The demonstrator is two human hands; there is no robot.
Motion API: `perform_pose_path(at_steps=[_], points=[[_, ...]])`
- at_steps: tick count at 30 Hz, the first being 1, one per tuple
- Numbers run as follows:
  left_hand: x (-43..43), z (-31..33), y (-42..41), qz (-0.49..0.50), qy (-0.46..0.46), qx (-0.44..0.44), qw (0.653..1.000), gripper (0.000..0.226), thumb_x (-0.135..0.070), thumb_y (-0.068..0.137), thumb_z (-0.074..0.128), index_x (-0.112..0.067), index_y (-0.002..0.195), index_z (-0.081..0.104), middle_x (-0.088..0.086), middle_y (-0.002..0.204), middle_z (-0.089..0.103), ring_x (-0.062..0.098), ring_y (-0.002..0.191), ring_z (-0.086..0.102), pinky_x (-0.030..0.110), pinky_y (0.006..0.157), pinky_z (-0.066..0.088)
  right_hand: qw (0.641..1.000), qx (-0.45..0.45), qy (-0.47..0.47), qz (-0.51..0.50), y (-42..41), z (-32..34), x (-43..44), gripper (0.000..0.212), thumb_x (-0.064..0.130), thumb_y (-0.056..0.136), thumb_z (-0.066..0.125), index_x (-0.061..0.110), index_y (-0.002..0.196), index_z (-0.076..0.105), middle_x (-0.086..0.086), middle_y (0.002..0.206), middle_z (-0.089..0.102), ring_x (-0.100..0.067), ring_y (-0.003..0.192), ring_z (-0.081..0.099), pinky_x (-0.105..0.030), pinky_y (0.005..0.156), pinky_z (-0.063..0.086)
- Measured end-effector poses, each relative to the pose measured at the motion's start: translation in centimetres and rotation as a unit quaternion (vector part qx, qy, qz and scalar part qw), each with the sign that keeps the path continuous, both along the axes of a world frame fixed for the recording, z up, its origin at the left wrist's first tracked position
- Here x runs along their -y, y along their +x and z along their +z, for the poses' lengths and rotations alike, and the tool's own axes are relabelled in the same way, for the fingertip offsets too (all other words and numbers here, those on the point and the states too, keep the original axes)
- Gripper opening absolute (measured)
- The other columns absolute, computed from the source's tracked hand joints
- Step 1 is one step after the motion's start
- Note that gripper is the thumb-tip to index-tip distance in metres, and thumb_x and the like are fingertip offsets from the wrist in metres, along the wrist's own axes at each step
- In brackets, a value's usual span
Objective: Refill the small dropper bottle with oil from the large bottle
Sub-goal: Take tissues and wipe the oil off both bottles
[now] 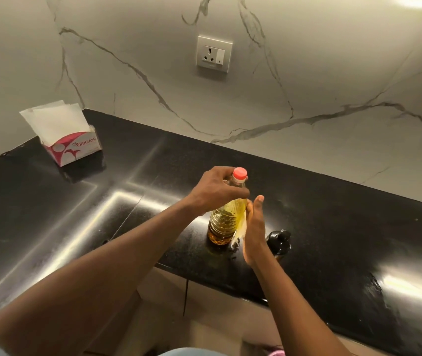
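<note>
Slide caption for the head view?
Left hand grips the capped large bottle by its neck; right hand open alongside; dropper bottle nearby.

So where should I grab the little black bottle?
Probably grip the little black bottle round its body, below the top, coming from the right: it stands upright, and the right hand and big oil bottle crowd its left.

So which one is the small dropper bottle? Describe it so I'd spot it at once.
Start at the black counter under the marble wall. Near its front edge stands the big oil bottle with a red cap; the dropper bottle sits just right of it, beyond the right hand. It is short, dark and glossy, unlike its tall yellow neighbour.
</note>
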State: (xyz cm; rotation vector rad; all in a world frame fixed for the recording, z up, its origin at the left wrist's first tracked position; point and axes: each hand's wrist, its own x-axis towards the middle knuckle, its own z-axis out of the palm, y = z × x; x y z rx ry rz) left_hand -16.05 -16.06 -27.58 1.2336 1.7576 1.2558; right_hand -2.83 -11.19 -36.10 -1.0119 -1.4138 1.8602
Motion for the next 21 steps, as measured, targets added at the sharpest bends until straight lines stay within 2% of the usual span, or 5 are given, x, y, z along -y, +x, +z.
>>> perform_pose_path(at_steps=[3,7,12,19,21], points=[[0.1,0.1,-0.1,-0.014,0.000,0.003,1.000,0.044,-0.018,0.081,0.082,-0.019,0.122,0.069,0.006,0.108,0.072,0.021,0.106,0.070,0.054,0.099,0.057,0.999,0.034,-0.010,0.001,0.3,-1.6,0.4,0.068,0.071,0.100,0.014,0.032,0.126,0.064,0.014,0.114,0.075,-0.010,0.117,0.065,-0.037,0.109,0.043],[1.0,-0.1,-0.4,0.020,-0.006,0.027,0.999,0.086,-0.034,0.070,0.093,-0.024,0.143,0.047,0.011,0.142,0.057,0.024,0.131,0.051,0.048,0.109,0.049,1.000,0.014,-0.022,-0.009,0.7,-1.9,0.4,0.066,0.068,0.102,0.018,0.028,0.120,0.067,0.010,0.109,0.078,-0.013,0.111,0.070,-0.037,0.103,0.048],[1.6,-0.2,0.0,0.034,0.007,-0.083,0.996,0.062,-0.032,0.073,0.093,-0.013,0.125,0.064,0.006,0.124,0.067,0.019,0.116,0.062,0.021,0.086,0.048,0.999,0.010,0.027,-0.042,-0.4,-1.3,1.2,0.054,0.061,0.106,0.023,0.032,0.133,0.060,0.007,0.126,0.072,-0.006,0.119,0.066,-0.030,0.100,0.048],[1.3,0.5,0.5,0.036,0.019,-0.135,0.990,0.047,-0.024,0.078,0.089,-0.016,0.122,0.074,0.005,0.116,0.076,0.019,0.111,0.069,0.040,0.096,0.057,0.999,0.037,-0.005,-0.025,-0.6,-1.8,0.8,0.084,0.087,0.090,0.022,0.030,0.137,0.060,0.005,0.135,0.067,-0.017,0.133,0.057,-0.044,0.117,0.037],[1.4,0.4,0.4,0.026,0.016,-0.128,0.991,0.047,-0.022,0.080,0.087,-0.015,0.124,0.072,0.005,0.119,0.075,0.021,0.114,0.067,0.039,0.098,0.055,0.999,0.028,0.000,-0.032,-0.6,-1.0,0.3,0.074,0.077,0.098,0.017,0.029,0.132,0.061,0.008,0.125,0.073,-0.010,0.121,0.066,-0.038,0.107,0.048]])
